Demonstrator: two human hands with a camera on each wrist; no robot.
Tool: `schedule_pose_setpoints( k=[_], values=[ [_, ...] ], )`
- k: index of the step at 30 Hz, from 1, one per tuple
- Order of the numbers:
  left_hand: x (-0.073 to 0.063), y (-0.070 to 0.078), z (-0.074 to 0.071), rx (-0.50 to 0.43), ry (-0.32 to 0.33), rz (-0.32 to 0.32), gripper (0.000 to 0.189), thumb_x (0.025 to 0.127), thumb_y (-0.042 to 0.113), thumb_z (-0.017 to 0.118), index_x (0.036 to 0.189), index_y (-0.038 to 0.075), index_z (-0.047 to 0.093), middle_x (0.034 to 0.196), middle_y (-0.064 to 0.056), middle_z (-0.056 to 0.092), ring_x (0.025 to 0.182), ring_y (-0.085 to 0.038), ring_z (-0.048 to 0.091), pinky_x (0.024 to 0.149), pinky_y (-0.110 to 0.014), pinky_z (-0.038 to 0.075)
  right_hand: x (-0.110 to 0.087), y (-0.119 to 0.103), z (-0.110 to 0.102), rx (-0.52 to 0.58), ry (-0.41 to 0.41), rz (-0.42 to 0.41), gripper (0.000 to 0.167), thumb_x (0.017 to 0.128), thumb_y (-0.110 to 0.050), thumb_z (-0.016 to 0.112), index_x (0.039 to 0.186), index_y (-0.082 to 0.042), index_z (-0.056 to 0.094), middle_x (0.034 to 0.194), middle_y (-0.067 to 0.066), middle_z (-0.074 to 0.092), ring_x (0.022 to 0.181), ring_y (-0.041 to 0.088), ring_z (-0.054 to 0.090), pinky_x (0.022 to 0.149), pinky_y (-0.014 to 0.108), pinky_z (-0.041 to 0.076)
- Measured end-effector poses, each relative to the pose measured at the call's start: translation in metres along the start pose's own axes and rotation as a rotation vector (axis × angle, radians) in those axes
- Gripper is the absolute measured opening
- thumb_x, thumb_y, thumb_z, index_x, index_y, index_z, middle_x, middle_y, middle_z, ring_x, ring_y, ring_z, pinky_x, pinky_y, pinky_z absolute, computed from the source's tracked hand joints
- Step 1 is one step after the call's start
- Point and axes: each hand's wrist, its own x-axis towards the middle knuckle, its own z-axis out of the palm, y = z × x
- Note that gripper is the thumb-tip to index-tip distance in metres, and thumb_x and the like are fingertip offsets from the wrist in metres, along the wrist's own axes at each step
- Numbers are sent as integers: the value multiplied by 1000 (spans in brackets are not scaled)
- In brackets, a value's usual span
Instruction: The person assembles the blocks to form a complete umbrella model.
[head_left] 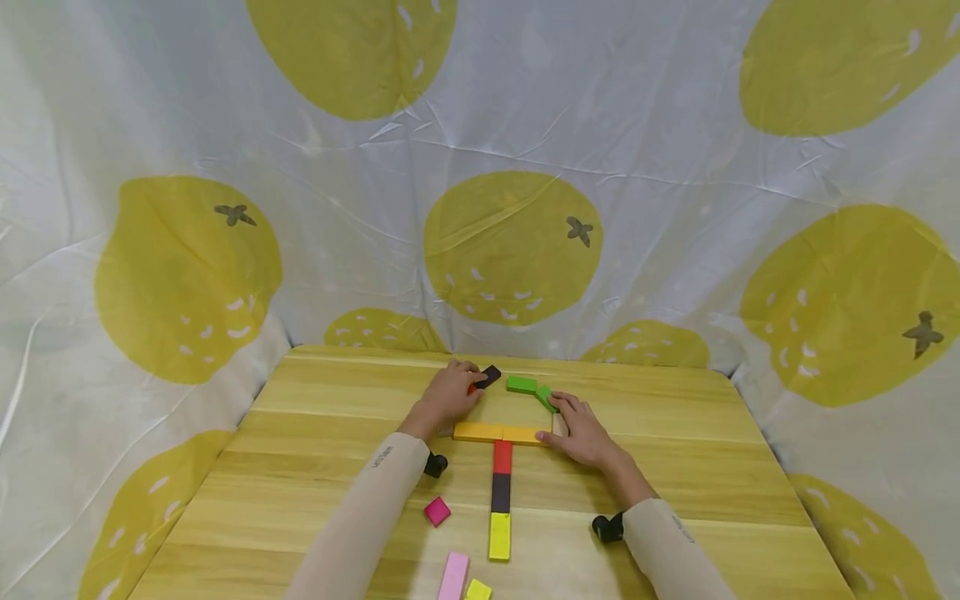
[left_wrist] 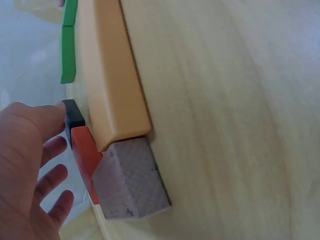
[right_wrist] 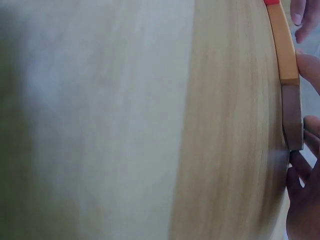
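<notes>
My left hand (head_left: pixel 452 392) pinches the end of a black block (head_left: pixel 489 377) at the far side of the table. Beside it an orange-red block (left_wrist: pixel 86 159) touches the black one, mostly covered by the hand in the head view. A grey-purple block (left_wrist: pixel 134 179) adjoins a long orange-yellow block (left_wrist: pixel 112 75). My right hand (head_left: pixel 583 431) lies with spread fingers around a pale block (head_left: pixel 558 424). Its thumb touches the right orange-yellow block (head_left: pixel 522 435), and its fingertips reach the angled green block (head_left: pixel 546 398). Another green block (head_left: pixel 521 384) lies left of that.
Below the orange-yellow row run a red block (head_left: pixel 502 457), a dark block (head_left: pixel 501 492) and a yellow block (head_left: pixel 499 536). Loose nearby are a magenta block (head_left: pixel 437 512), a pink block (head_left: pixel 453 577) and a small yellow block (head_left: pixel 478 590). Patterned cloth (head_left: pixel 517 142) hangs behind the table.
</notes>
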Motion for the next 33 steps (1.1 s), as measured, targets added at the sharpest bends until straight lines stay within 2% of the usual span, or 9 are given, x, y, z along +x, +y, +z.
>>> schedule_pose_setpoints(
  k=[4, 8, 12, 20, 28, 33],
  values=[
    [-2, 4, 1, 63, -65, 3, 40, 104, 30, 61, 141, 15, 65, 147, -9, 59, 135, -35, 52, 110, -55, 46, -1, 2, 1, -6, 14, -7, 84, 94, -53, 69, 156, -4, 41, 165, 14, 34, 144, 40, 38, 116, 62, 38],
    [-7, 6, 0, 63, -108, -11, 47, 106, 35, 57, 149, 16, 57, 155, -6, 52, 144, -33, 46, 115, -59, 40, 0, 3, 2, -13, 22, 2, 84, 94, -52, 69, 157, -6, 41, 165, 12, 34, 143, 39, 39, 116, 61, 39],
    [-9, 5, 0, 48, -121, -18, 50, 107, 37, 55, 153, 17, 52, 159, -4, 48, 147, -32, 44, 117, -57, 38, 1, 2, 1, -6, 5, 10, 84, 94, -54, 69, 158, -6, 40, 166, 11, 33, 145, 38, 38, 118, 60, 37],
    [-17, -6, 3, -70, -128, 0, 57, 106, 38, 56, 156, 16, 46, 163, -9, 41, 150, -37, 39, 121, -58, 33, 0, 2, 2, 1, -14, 14, 85, 94, -54, 69, 158, -6, 39, 166, 11, 32, 145, 38, 37, 118, 59, 37],
    [-17, -12, 5, -108, -149, -3, 76, 96, 63, 60, 156, 20, 47, 163, -6, 42, 151, -37, 37, 121, -61, 30, 1, 1, 2, -3, -7, 25, 85, 94, -55, 68, 158, -7, 39, 166, 10, 33, 147, 38, 35, 119, 59, 36],
    [-17, -12, 6, -110, -161, -22, 83, 92, 69, 60, 158, 22, 45, 165, -4, 40, 152, -36, 35, 122, -61, 28, 1, 2, 3, -13, 6, 15, 84, 95, -55, 67, 157, -7, 40, 166, 11, 33, 146, 38, 36, 118, 59, 38]
  ],
)
